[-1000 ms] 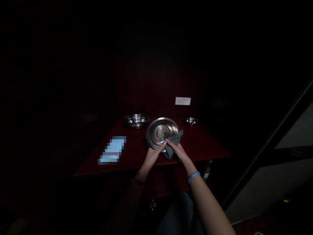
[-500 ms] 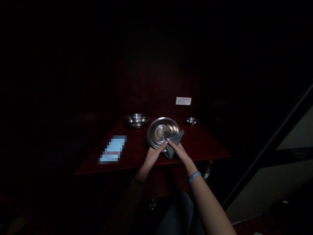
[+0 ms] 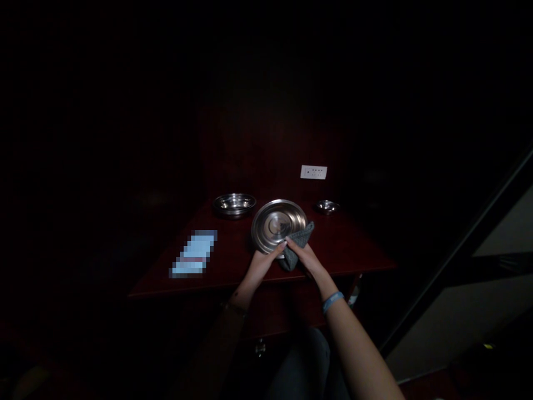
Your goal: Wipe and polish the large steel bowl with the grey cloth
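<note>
A round steel bowl [image 3: 278, 219] is tilted up above the front half of the dark red table, its inside facing me. My left hand [image 3: 263, 261] grips the bowl's lower left rim, thumb on the inner side and fingers hidden beneath. At the lower right rim, my right hand [image 3: 303, 254] is closed on a folded grey-green cloth [image 3: 300, 239], which lies against the bowl. The two thumb tips almost meet at the rim.
Stacked steel bowls [image 3: 234, 204] stand at the back left of the table [image 3: 233, 250]. A small steel bowl [image 3: 327, 207] sits at the back right, below a white wall socket [image 3: 313, 172]. A blurred, pixelated bright rectangle [image 3: 194, 254] lies front left.
The whole view has shifted very slightly. Both hands keep the same hold on the bowl and cloth.
</note>
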`<action>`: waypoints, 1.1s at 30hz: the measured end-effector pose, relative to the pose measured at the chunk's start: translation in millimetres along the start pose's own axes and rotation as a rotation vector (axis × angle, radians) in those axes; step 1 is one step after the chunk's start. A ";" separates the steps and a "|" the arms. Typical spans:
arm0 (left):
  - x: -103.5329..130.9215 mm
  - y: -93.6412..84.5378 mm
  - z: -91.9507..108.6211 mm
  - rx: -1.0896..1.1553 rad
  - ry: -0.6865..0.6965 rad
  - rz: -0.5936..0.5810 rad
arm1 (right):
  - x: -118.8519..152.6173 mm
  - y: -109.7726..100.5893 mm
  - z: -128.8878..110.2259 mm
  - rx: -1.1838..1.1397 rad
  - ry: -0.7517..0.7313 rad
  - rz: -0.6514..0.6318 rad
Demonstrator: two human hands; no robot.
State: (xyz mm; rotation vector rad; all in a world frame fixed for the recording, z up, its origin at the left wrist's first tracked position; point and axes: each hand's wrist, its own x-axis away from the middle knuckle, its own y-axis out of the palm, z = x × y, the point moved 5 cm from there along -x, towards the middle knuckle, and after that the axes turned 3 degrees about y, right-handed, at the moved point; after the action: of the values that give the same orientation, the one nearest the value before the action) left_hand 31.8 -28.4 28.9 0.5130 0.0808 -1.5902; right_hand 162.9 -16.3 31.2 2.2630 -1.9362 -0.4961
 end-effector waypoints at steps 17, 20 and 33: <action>0.4 -2.8 -1.2 -0.001 -0.050 0.029 | -2.2 -5.1 3.9 -0.013 -0.034 0.004; -0.1 -2.7 -1.5 0.014 -0.038 0.025 | 0.1 -3.3 4.1 -0.015 -0.034 0.014; 2.1 -1.7 4.0 0.006 -0.006 0.050 | 3.7 0.8 0.2 0.003 -0.043 -0.021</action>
State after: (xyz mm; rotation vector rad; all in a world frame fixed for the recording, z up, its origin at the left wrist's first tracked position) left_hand 29.1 -31.5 31.3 0.5109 0.0582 -1.5437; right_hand 162.6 -20.0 30.6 2.2956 -1.9361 -0.5487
